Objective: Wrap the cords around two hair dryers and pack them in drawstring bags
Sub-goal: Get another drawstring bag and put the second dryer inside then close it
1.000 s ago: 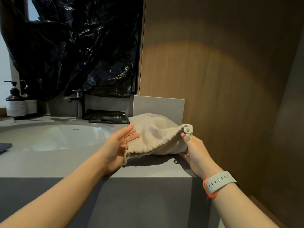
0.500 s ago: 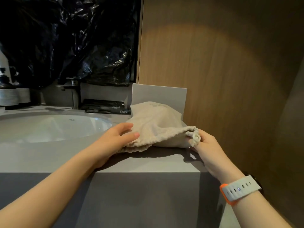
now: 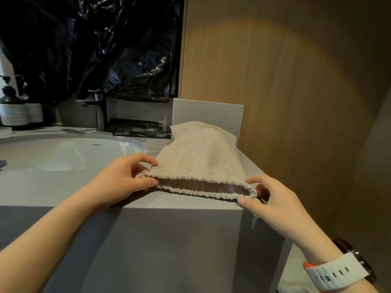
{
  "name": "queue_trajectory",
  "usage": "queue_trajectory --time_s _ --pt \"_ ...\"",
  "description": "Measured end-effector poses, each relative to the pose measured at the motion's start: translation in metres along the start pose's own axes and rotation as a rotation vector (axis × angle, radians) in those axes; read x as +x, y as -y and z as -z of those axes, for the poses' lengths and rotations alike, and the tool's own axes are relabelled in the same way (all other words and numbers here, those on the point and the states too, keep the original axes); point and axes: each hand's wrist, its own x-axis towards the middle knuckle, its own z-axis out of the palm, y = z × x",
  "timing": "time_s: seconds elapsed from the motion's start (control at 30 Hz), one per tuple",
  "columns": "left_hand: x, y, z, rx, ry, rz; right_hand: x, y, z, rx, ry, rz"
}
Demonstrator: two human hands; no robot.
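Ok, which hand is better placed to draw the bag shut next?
Right hand, probably: it pinches the bunched cord end of the drawstring bag mouth; the left hand pinches the opposite end and can anchor it.

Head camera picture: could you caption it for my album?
The left hand and right hand pinch open the mouth of a beige drawstring bag on the grey counter.
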Motion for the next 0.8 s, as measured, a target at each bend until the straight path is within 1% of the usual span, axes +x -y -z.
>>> queue_trajectory --time_s 0.17,0.3,0.43,0.57,0.7,0.8 --pt "-0.006 0.001 0.002 -0.049 -0.048 -0.038 -0.003 -0.009 0.001 0.023 -0.022 0.056" --pt "-0.008 0.003 0.002 -0.12 -0.09 -0.019 -0.009 -0.014 0.001 0.092 -0.075 0.06" --pt "-0.01 0.006 0.005 -0.03 -0.094 -0.013 -0.015 -0.014 -0.001 0.129 -0.162 0.082" --pt "-0.014 0.011 0.011 0.075 -0.126 -0.008 -0.02 -0.018 -0.001 0.106 -0.185 0.079" --pt "-0.017 0.012 0.014 0.13 -0.168 0.016 -0.021 -0.022 0.0 0.072 -0.197 0.066" --pt "-0.017 0.01 0.013 0.234 -0.191 0.032 -0.021 -0.022 -0.002 0.021 -0.233 0.054"
